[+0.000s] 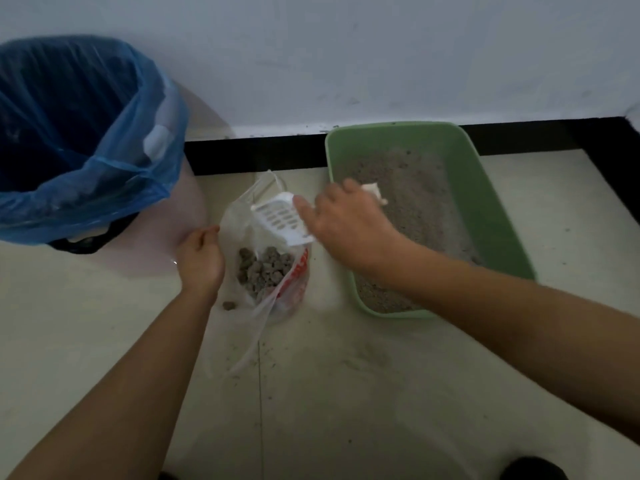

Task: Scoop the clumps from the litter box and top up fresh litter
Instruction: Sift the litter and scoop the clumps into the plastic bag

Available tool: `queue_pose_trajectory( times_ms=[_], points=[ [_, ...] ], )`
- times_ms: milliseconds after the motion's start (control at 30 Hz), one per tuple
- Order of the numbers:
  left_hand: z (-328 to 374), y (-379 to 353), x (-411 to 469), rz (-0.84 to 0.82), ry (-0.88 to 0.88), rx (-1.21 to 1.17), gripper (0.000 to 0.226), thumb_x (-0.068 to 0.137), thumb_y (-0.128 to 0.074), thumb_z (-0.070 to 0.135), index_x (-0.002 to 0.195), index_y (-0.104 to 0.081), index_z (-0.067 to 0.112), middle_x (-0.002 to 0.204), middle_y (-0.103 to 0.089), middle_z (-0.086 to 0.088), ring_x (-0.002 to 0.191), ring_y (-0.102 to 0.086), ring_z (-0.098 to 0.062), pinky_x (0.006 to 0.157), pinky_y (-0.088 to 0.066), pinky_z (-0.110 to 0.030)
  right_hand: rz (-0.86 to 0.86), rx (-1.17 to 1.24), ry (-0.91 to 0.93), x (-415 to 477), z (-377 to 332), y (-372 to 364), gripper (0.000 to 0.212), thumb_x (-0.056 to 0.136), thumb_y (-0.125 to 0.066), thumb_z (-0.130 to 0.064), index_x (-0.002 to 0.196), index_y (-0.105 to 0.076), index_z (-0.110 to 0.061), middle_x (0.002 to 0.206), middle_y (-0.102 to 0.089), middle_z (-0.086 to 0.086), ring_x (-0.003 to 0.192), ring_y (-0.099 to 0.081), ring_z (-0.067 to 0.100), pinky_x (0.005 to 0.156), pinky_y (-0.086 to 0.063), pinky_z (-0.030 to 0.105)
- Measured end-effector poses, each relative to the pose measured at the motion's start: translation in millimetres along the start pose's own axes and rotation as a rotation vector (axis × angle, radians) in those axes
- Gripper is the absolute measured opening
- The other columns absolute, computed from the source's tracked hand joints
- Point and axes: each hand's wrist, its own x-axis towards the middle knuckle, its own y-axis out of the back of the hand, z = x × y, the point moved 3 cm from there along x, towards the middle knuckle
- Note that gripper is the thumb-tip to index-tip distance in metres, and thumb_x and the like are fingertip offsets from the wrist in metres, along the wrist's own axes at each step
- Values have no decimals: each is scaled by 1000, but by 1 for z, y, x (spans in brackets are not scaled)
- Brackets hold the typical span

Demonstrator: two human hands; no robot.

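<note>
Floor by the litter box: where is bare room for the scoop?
Bare floor lies nearer the camera than the bag and litter box, and right of the box. Crowded: between bin and box, with the left hand, bag, scoop and right hand.

Pale bluish-white wall [346,46] at the back, plain and faintly scuffed. Black band [256,155] along its foot, turning a corner at far right. Cream tiled floor [346,393] below, glossy and dusted with grey specks, crossed by 1 thin dark joint [259,375]. At left, bin lined with a blue bag [69,133], near the wall. Dim, even light, soft sheen on the tiles.
</note>
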Motion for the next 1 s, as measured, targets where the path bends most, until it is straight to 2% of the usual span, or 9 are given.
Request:
queue_pose_trajectory(
  times_ms=[100, 200, 267, 367, 500, 600, 767, 900, 1000],
  points=[
    [5, -7, -1, 23, -48, 59, 35, 99, -42, 22, 122, -65, 10, 124, -64, -10, 116, -56, -28, 103, -42, -37, -13, 167, -207, -12, 48, 7, 54, 98, -52, -36, 148, -36, -21, 102, -66, 3, 93, -61, 23, 87, -49, 37],
    [17, -24, -8, 86, -185, 209, 43, 96, -36, 29, 122, -64, 10, 123, -61, -16, 116, -53, -33, 103, -39, -39, -63, 326, -388, -36, 98, 4, 36, 99, -44, -43, 130, -56, -27, 70, -55, -9, 61, -54, 10, 62, -42, 26],
    [32, -40, -23, 105, -296, 259, 40, 96, -38, 30, 122, -63, 11, 125, -57, -17, 117, -50, -32, 102, -35, -37, -112, 306, -423, -54, 127, -3, 28, 99, -45, -44, 113, -64, -28, 63, -53, -11, 54, -50, 6, 52, -36, 22],
    [54, -73, -53, 2, -404, 212, 41, 98, -39, 33, 127, -58, 10, 130, -55, -14, 123, -46, -27, 105, -32, -35, -257, 254, -294, -81, 152, -15, 27, 96, -51, -45, 113, -67, -32, 67, -59, -12, 58, -56, 5, 54, -44, 23],
    [66, -120, -92, -285, -369, 149, 58, 102, -34, 43, 147, -35, 6, 149, -41, -13, 138, -37, -27, 115, -29, -41, -439, 167, -107, -111, 158, -21, 33, 93, -60, -45, 123, -65, -35, 70, -51, -20, 58, -46, -4, 62, -45, 21],
    [65, -142, -110, -389, -319, 116, 62, 103, -31, 47, 152, -27, 8, 156, -33, -11, 143, -30, -24, 118, -25, -41, -513, 68, -37, -131, 154, -35, 36, 91, -63, -46, 126, -63, -35, 82, -63, -16, 69, -56, 4, 78, -52, 25],
    [62, -148, -125, -380, -332, 95, 57, 105, -26, 43, 152, -28, 11, 157, -30, -6, 146, -24, -18, 120, -19, -37, -489, 47, 86, -156, 146, -70, 35, 91, -60, -41, 126, -63, -38, 90, -69, -18, 75, -57, 4, 79, -41, 22],
    [56, -150, -125, -353, -384, 89, 56, 105, -24, 43, 152, -29, 11, 157, -31, -5, 146, -24, -16, 120, -19, -35, -411, 238, 17, -171, 161, -100, 36, 92, -55, -46, 127, -61, -43, 84, -68, -18, 75, -58, 5, 80, -43, 23],
    [56, -154, -128, -304, -381, 47, 54, 106, -24, 39, 150, -32, 10, 155, -34, -7, 144, -27, -17, 119, -20, -34, -412, 474, -98, -186, 169, -123, 38, 91, -55, -51, 123, -67, -36, 77, -67, -18, 66, -60, -3, 76, -53, 26]
  ],
)
